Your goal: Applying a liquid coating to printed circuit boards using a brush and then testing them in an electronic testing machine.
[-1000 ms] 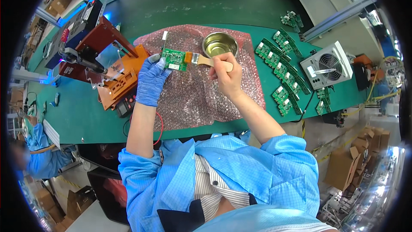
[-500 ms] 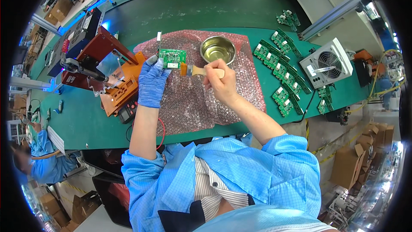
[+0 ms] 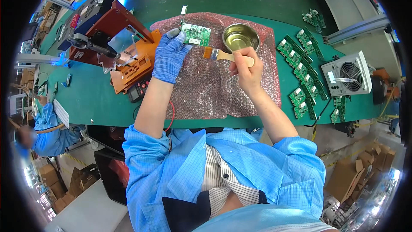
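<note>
My left hand [image 3: 170, 58], in a blue knitted glove, grips a green circuit board [image 3: 200, 34] by its left edge. A second narrow board stands upright along that edge. Bare and closed, my right hand [image 3: 248, 68] holds a flat paintbrush [image 3: 227, 56] by its pale wooden handle. The brush's orange-brown bristles point left, just below and right of the board, apart from it. Behind my right hand a round metal bowl [image 3: 241, 38] with yellowish liquid rests on a pinkish bubble-wrap sheet [image 3: 210, 90].
Several green circuit boards [image 3: 302, 71] lie in a row on the green mat at right, beside a white box with a fan [image 3: 348, 75]. At left stands a brown press-like fixture [image 3: 112, 30] with an orange base [image 3: 133, 71]. Another person [image 3: 47, 124] sits at far left.
The whole view has shifted, so the scene sits further right and higher. The brush has moved slightly away from the board's lower edge. Both hands keep their hold.
</note>
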Demonstrator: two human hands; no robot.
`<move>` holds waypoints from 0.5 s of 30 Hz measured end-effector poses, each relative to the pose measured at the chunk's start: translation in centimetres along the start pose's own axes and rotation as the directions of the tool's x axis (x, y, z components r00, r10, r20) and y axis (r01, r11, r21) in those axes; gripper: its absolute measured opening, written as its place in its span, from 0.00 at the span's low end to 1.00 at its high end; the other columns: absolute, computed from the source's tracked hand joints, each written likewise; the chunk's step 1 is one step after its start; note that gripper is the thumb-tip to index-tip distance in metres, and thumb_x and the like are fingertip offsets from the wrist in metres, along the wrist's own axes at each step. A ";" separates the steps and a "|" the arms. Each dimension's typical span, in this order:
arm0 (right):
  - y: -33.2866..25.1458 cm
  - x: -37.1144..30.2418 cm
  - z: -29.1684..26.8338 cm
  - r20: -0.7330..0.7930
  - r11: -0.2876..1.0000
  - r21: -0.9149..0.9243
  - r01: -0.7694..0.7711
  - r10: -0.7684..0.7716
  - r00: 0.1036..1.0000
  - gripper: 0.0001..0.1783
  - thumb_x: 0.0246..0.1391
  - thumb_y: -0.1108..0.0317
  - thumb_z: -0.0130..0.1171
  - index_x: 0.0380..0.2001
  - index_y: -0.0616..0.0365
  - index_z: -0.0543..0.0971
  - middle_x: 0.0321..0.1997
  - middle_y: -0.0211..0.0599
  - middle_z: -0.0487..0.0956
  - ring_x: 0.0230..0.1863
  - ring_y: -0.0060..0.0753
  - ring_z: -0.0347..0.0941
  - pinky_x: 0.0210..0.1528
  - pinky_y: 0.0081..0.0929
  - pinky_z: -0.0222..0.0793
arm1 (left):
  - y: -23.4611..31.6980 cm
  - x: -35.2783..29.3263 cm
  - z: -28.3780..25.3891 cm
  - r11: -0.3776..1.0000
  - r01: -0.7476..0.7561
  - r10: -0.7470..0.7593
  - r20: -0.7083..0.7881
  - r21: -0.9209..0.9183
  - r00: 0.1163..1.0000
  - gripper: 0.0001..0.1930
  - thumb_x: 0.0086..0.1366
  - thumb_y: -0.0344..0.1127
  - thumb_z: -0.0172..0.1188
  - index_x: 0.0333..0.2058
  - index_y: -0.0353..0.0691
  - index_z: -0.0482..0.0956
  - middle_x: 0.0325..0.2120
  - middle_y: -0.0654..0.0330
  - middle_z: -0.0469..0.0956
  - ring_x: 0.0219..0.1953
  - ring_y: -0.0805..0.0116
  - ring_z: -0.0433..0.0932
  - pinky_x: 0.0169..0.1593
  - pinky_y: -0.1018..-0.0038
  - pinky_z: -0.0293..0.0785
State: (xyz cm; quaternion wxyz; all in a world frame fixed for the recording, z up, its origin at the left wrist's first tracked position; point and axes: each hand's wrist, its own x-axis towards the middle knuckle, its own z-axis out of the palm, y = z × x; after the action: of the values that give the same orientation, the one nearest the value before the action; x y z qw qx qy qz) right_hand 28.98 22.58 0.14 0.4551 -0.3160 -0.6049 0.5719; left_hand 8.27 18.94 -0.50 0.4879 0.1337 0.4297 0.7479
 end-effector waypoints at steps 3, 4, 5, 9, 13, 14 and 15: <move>-0.3 0.4 -0.8 -0.049 0.997 0.080 -0.017 0.021 0.999 0.07 0.54 0.67 0.47 0.28 0.60 0.68 0.15 0.31 0.71 0.14 0.17 0.66 0.15 0.14 0.62 | 0.3 1.8 -0.1 0.999 0.017 -0.015 0.038 -0.036 0.999 0.09 0.56 0.28 0.54 0.36 0.40 0.68 0.33 0.57 0.73 0.37 0.63 0.73 0.42 0.64 0.73; -0.3 0.7 -1.2 -0.058 0.994 0.105 -0.007 0.013 0.998 0.08 0.54 0.67 0.46 0.29 0.61 0.69 0.16 0.31 0.71 0.16 0.17 0.66 0.17 0.14 0.63 | 0.5 2.5 -0.1 0.999 0.024 -0.022 0.050 -0.033 0.998 0.09 0.56 0.28 0.54 0.36 0.40 0.68 0.33 0.57 0.73 0.37 0.63 0.73 0.42 0.64 0.73; -0.3 1.0 -1.6 -0.069 0.992 0.129 0.006 0.003 0.998 0.08 0.55 0.67 0.46 0.30 0.61 0.70 0.17 0.31 0.72 0.17 0.17 0.67 0.18 0.14 0.64 | 0.7 3.3 -0.2 0.997 0.033 -0.030 0.051 -0.063 0.998 0.08 0.55 0.28 0.54 0.35 0.40 0.70 0.32 0.58 0.73 0.37 0.64 0.73 0.42 0.64 0.73; 0.3 3.7 -3.7 -0.128 0.994 0.073 0.087 -0.077 0.989 0.08 0.54 0.68 0.47 0.32 0.62 0.71 0.20 0.31 0.73 0.20 0.17 0.68 0.21 0.15 0.65 | 1.8 8.1 -0.8 0.987 0.098 -0.095 0.027 -0.124 0.995 0.05 0.52 0.30 0.57 0.30 0.42 0.74 0.30 0.59 0.74 0.34 0.67 0.73 0.40 0.66 0.72; 2.5 7.4 -8.5 -0.197 0.971 -0.040 0.235 -0.239 0.951 0.05 0.51 0.71 0.52 0.31 0.60 0.71 0.22 0.29 0.72 0.24 0.16 0.68 0.24 0.13 0.65 | 2.0 12.9 -0.4 0.958 0.167 -0.102 -0.270 0.233 0.957 0.07 0.50 0.36 0.61 0.28 0.44 0.75 0.22 0.64 0.72 0.24 0.73 0.69 0.27 0.79 0.69; 2.9 8.3 -9.6 -0.243 0.974 -0.157 0.163 -0.198 0.950 0.05 0.49 0.70 0.54 0.28 0.60 0.72 0.22 0.28 0.73 0.24 0.14 0.67 0.25 0.13 0.64 | 1.9 14.6 -1.7 0.967 0.142 -0.077 -0.292 0.210 0.953 0.07 0.50 0.36 0.62 0.28 0.43 0.75 0.21 0.65 0.70 0.23 0.74 0.68 0.26 0.80 0.69; 3.3 9.5 -10.5 -0.290 0.961 -0.263 0.079 -0.157 0.944 0.06 0.47 0.69 0.57 0.26 0.59 0.72 0.22 0.28 0.74 0.24 0.13 0.66 0.26 0.13 0.63 | 1.8 16.3 -3.0 0.975 0.118 -0.052 -0.320 0.188 0.946 0.08 0.49 0.36 0.62 0.27 0.42 0.75 0.19 0.65 0.69 0.21 0.75 0.67 0.25 0.82 0.69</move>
State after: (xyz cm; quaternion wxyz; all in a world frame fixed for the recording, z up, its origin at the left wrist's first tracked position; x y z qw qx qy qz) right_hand 34.42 35.84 -2.07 0.5345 -0.4188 -0.6111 0.4068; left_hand -2.63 30.87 -4.42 0.4290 0.0441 0.5819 0.6896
